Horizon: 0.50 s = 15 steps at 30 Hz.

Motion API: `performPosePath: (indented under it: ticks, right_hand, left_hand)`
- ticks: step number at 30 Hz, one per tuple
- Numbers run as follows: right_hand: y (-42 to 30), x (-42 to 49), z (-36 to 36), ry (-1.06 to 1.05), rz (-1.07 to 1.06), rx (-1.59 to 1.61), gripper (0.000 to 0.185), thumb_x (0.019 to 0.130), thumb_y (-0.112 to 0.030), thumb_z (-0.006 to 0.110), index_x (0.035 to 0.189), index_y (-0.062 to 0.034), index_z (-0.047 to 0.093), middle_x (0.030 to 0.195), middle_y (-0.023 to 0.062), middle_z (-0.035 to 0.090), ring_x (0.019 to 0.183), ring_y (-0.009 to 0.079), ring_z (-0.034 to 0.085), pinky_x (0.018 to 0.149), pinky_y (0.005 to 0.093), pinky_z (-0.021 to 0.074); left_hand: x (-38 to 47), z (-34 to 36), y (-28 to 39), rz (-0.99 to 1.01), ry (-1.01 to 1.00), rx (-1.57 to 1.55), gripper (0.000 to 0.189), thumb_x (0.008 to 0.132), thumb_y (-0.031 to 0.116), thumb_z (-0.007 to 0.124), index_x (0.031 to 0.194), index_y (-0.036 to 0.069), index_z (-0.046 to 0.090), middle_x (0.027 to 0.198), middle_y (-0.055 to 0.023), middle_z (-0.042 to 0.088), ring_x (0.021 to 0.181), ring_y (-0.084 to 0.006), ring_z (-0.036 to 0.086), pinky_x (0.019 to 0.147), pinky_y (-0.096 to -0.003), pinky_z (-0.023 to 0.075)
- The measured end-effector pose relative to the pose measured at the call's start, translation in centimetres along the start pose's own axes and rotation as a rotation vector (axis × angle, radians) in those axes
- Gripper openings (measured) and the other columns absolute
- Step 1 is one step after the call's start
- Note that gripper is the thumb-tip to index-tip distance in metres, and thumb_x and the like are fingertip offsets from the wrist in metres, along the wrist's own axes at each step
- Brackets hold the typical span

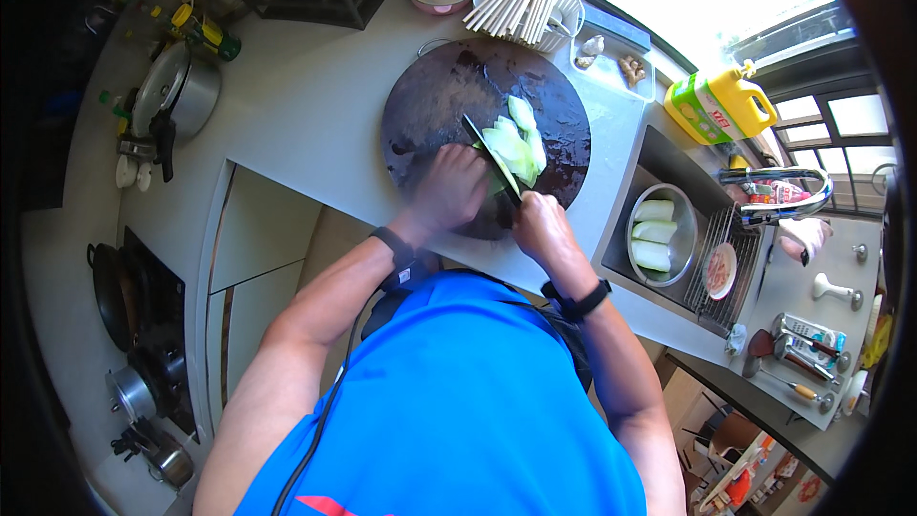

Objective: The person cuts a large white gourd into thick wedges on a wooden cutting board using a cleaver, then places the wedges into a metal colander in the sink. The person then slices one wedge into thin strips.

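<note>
My right hand [541, 223] grips the handle of a kitchen knife [493, 156], its dark blade slanting away to the upper left. Pale green gourd slices [517, 149] lie in a loose pile just right of the blade, and some pale flesh clings along it. My left hand [456, 183] is curled, knuckles close to the blade's left side, over a gourd piece [496, 185] that shows only as a green sliver. Under everything is a round, dark, wet chopping board [430, 93].
Right of the board, a sink [617, 244] holds a metal bowl [693, 236] with gourd chunks and a rack [741, 247] with a plate of sliced meat [720, 271]. Behind are a chopstick basket [569, 18], a tray with ginger [632, 70], and a yellow detergent jug [716, 106]. A pressure cooker [193, 97] stands left.
</note>
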State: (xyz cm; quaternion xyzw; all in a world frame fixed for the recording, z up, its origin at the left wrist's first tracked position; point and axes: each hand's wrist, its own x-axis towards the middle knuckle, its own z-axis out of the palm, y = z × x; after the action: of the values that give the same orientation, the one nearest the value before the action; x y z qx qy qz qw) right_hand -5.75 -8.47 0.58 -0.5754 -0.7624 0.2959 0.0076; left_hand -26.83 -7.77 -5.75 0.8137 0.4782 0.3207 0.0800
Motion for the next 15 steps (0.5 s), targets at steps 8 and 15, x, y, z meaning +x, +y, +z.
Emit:
performPosePath:
  ticks: [8,15]
  right_hand:
    - [-0.4,3.1,1.4,0.084,-0.06,-0.033,0.019,0.09,-0.011,0.067,0.082,0.0057,0.073,0.08,0.0327,0.07,0.081,0.0493,0.073,0.073,0.0552,0.0603]
    - [1.3,0.0,-0.4,0.098,-0.083,0.154,0.023,0.103,-0.022,0.064,0.094,-0.001,0.068,0.076,0.0324,0.067,0.08,0.0517,0.07,0.073,0.0606,0.056]
  left_hand:
    - [-0.2,-0.1,0.1,0.032,0.055,-0.029,0.028,0.087,0.013,0.074,0.111,0.004,0.062,0.111,-0.0167,0.06,0.109,-0.0374,0.06,0.099,-0.0479,0.0474]
    - [-0.6,-0.6,0.4,0.016,0.1,-0.045,0.029,0.087,0.013,0.074,0.112,0.004,0.062,0.112,-0.0171,0.059,0.108,-0.0378,0.059,0.099,-0.0479,0.0473]
